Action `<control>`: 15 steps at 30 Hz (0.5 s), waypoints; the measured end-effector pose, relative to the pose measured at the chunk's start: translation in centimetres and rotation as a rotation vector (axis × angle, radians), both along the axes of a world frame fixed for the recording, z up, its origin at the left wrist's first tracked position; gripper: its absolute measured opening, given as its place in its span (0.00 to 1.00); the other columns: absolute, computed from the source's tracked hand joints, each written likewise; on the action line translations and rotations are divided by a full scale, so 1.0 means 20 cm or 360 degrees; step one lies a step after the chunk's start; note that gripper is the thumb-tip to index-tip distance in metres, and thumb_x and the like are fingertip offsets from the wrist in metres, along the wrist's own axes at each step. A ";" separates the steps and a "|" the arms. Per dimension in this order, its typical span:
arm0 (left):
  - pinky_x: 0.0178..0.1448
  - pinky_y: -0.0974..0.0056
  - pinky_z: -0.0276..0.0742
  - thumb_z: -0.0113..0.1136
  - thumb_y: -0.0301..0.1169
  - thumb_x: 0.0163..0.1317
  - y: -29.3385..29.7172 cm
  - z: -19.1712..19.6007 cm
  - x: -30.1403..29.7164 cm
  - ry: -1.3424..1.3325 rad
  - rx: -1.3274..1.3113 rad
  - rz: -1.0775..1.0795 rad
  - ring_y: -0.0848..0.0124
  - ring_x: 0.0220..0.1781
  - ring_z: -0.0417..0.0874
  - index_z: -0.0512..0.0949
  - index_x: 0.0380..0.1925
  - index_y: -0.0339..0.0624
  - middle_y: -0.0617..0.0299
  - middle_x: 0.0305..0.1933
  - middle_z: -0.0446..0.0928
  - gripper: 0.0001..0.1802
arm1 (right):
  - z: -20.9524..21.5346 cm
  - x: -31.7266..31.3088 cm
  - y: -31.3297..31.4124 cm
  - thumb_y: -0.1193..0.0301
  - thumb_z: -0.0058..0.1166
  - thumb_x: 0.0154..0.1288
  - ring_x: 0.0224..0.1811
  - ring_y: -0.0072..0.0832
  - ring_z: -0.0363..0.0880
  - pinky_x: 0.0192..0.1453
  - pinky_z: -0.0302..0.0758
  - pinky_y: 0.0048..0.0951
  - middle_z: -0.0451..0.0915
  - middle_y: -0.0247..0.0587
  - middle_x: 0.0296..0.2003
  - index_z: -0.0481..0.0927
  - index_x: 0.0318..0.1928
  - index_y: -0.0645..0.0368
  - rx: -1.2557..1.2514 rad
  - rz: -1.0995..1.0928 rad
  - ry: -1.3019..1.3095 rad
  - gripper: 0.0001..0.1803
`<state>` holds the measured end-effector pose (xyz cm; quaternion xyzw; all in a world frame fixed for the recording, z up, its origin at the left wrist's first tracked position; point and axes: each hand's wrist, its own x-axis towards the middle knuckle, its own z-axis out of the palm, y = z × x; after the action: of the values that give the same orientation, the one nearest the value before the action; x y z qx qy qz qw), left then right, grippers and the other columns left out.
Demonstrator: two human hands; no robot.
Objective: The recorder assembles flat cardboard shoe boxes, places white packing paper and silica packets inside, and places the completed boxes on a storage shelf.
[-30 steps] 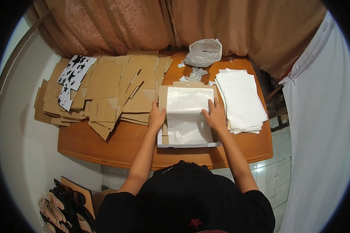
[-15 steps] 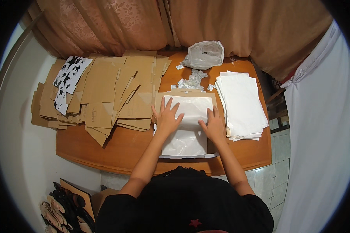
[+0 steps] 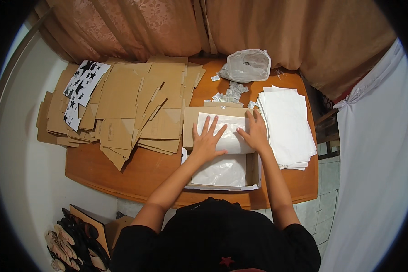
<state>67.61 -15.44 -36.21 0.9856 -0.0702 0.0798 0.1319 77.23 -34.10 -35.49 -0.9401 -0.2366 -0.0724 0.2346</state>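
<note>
A shallow cardboard box stands before me with its brown flap raised at the far side. White, slightly creased paper lines the box bottom and runs up over the flap, with a fold between them. On the upper part of the paper lies my left hand, fingers spread flat. My right hand rests at the paper's right edge, thumb apart and fingers stretched toward the flap's right side. Neither hand grips anything.
Flattened brown cardboard boxes pile up at the left, a star-patterned white piece on top. Stacked white paper lies right of the box. Small sachets lie beyond it, near a translucent plastic bag.
The paper's upper part and the flap now stand up at an angle from the box, with a fold showing. Both hands have stayed on the paper, moving slightly right in the picture.
</note>
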 end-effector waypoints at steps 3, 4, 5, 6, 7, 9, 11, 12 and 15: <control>0.64 0.31 0.34 0.68 0.56 0.35 0.00 0.00 0.07 0.0043 0.0047 -0.0065 0.52 0.72 0.44 0.59 0.63 0.63 0.54 0.71 0.47 0.51 | -0.06 0.19 0.04 0.54 0.55 0.55 0.62 0.47 0.57 0.63 0.58 0.45 0.60 0.48 0.61 0.64 0.60 0.57 0.0016 0.0011 0.0178 0.35; 0.64 0.31 0.34 0.68 0.56 0.35 0.00 0.00 0.08 0.0042 0.0047 -0.0063 0.52 0.72 0.44 0.59 0.63 0.63 0.54 0.71 0.47 0.51 | -0.05 0.21 0.07 0.52 0.51 0.57 0.60 0.47 0.61 0.63 0.58 0.45 0.69 0.46 0.56 0.71 0.55 0.57 -0.0049 -0.0082 0.0086 0.29; 0.65 0.31 0.34 0.69 0.54 0.34 0.01 0.00 0.08 0.0092 0.0078 -0.0080 0.52 0.72 0.44 0.59 0.63 0.62 0.54 0.71 0.47 0.51 | -0.05 0.25 0.09 0.52 0.51 0.57 0.60 0.47 0.61 0.63 0.58 0.45 0.69 0.46 0.56 0.71 0.55 0.57 -0.0048 -0.0080 0.0084 0.29; 0.65 0.31 0.33 0.70 0.52 0.34 0.01 0.01 0.09 0.0141 0.0108 -0.0095 0.51 0.72 0.44 0.59 0.63 0.61 0.54 0.71 0.47 0.52 | -0.04 0.31 0.10 0.52 0.49 0.58 0.57 0.47 0.66 0.62 0.59 0.46 0.73 0.48 0.51 0.75 0.51 0.57 -0.0112 -0.0051 0.0313 0.27; 0.65 0.31 0.33 0.70 0.52 0.34 0.01 0.00 0.09 0.0143 0.0110 -0.0086 0.51 0.72 0.44 0.59 0.63 0.61 0.54 0.71 0.47 0.52 | -0.05 0.35 0.12 0.52 0.48 0.58 0.53 0.47 0.70 0.61 0.60 0.47 0.77 0.50 0.46 0.78 0.46 0.58 -0.0175 -0.0017 0.0544 0.25; 0.65 0.31 0.35 0.71 0.51 0.33 0.00 -0.02 0.09 0.0219 0.0084 -0.0088 0.51 0.72 0.44 0.57 0.64 0.61 0.53 0.71 0.46 0.54 | -0.14 0.44 0.11 0.52 0.46 0.59 0.50 0.47 0.73 0.59 0.62 0.47 0.79 0.51 0.42 0.80 0.44 0.59 -0.0193 0.0091 0.0657 0.24; 0.65 0.31 0.38 0.71 0.51 0.33 -0.01 -0.04 0.06 0.0225 0.0076 -0.0083 0.50 0.72 0.43 0.55 0.65 0.60 0.52 0.71 0.45 0.55 | -0.18 0.50 0.12 0.52 0.45 0.60 0.46 0.47 0.76 0.56 0.65 0.47 0.80 0.52 0.38 0.81 0.41 0.59 -0.0213 0.0215 0.0776 0.24; 0.65 0.31 0.39 0.71 0.51 0.33 -0.01 -0.04 0.04 0.0263 0.0016 -0.0090 0.50 0.72 0.43 0.55 0.65 0.60 0.52 0.71 0.45 0.55 | -0.20 0.53 0.13 0.54 0.46 0.60 0.42 0.46 0.77 0.50 0.69 0.43 0.80 0.51 0.36 0.81 0.39 0.60 -0.0318 0.0258 0.0855 0.22; 0.64 0.31 0.41 0.69 0.54 0.33 0.00 -0.05 0.02 0.0296 -0.0017 -0.0079 0.48 0.72 0.42 0.54 0.66 0.60 0.52 0.71 0.44 0.56 | -0.19 0.56 0.19 0.57 0.47 0.59 0.39 0.45 0.78 0.45 0.73 0.38 0.81 0.50 0.34 0.81 0.38 0.59 -0.0308 0.0253 0.0862 0.19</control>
<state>67.96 -15.41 -37.29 0.9859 -0.0816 -0.0151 0.1450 88.46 -30.24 -39.26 -0.9217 -0.2440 0.2226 0.2035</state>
